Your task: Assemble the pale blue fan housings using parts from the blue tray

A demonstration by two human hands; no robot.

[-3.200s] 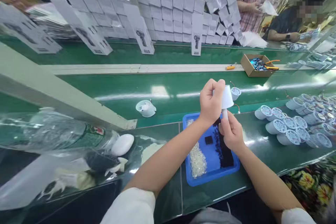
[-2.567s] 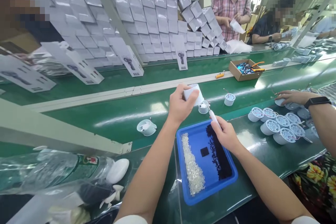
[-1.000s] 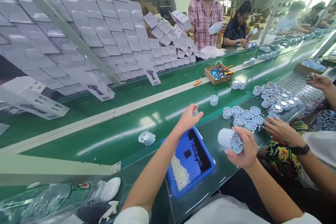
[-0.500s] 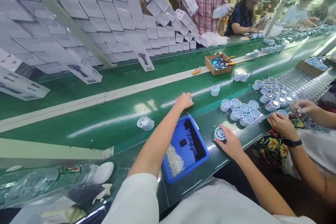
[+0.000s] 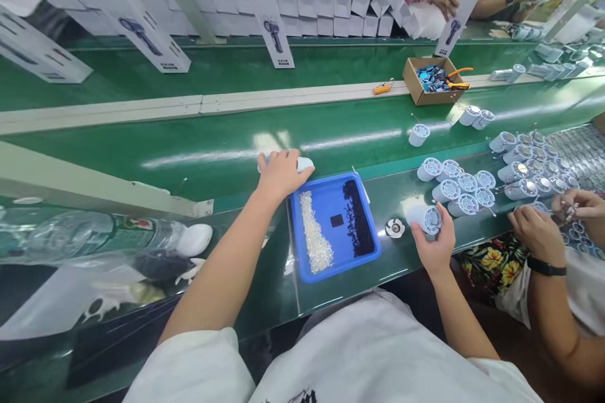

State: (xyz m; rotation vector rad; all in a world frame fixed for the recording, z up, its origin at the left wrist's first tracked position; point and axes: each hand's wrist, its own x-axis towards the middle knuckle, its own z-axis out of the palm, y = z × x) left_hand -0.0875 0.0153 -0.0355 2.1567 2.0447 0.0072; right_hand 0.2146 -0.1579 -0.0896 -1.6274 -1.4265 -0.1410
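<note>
My left hand (image 5: pixel 282 175) is over the green belt, fingers curled around a light-blue cylindrical housing (image 5: pixel 305 164) mostly hidden beneath them. Over the near bench, my right hand (image 5: pixel 435 242) grips another light-blue round housing (image 5: pixel 422 217) between thumb and fingers, its slotted end toward the right. Left of that hand lies a small white disc with a dark centre (image 5: pixel 394 228). Between my hands stands a blue tray (image 5: pixel 312 276), with clear white bits (image 5: pixel 316 239) on its left, black bits (image 5: pixel 360 227) on its right and a small black square (image 5: pixel 336 220) between.
Several finished-looking housings (image 5: pixel 466 192) stand in rows to the right, beside a co-worker's hands (image 5: pixel 543 227). A lone housing (image 5: pixel 419 135) sits on the belt. Farther back are a cardboard box (image 5: pixel 432 97) and an orange-handled tool (image 5: pixel 382 88). A plastic bottle (image 5: pixel 94 233) lies left.
The view has tilted down and shifted. My left hand has moved left onto the belt housing. My right hand now holds a housing farther right, and the small disc lies uncovered on the bench.
</note>
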